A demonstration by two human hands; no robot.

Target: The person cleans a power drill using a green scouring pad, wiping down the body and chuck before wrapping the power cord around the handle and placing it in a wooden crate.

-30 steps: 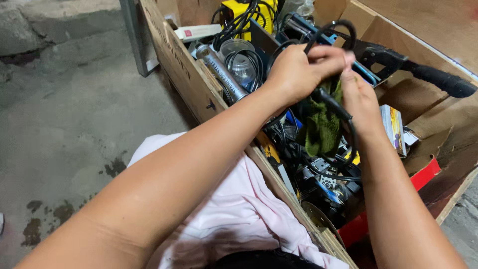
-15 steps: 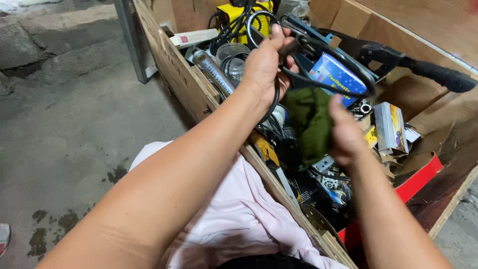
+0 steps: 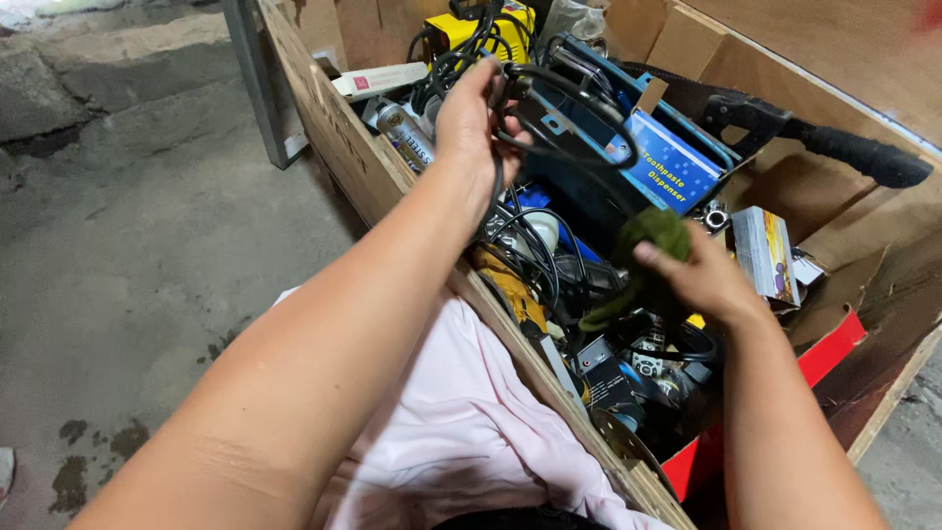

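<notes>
Floor: bare grey concrete (image 3: 137, 226), stained in dark patches, left of the wooden crate (image 3: 339, 147). A grey metal post (image 3: 257, 83) stands on the floor just beside the crate's near left wall. You lean over that wall; a pink garment (image 3: 461, 422) shows pressed against it.

Crate contents: packed with tools and cords. A yellow power tool (image 3: 469, 29) sits at the far end, a silver canister (image 3: 404, 132) beside the left wall, a blue printed box (image 3: 667, 167) near the middle, a black-handled tool (image 3: 834, 147) along the right wall, a red panel (image 3: 834, 353) at the near right corner.

Left hand (image 3: 471, 128): raised over the crate's far half, fingers curled tight around a bundle of black cable (image 3: 549, 88). The cable loops out past the fingers and trails down into the crate.

Right hand (image 3: 702, 280): over the crate's middle, fingers pinched narrow on a dark green cloth (image 3: 648, 236). The cloth bunches above your fingertips and hangs down to the clutter below; whether its lower end touches anything, you cannot tell.
</notes>
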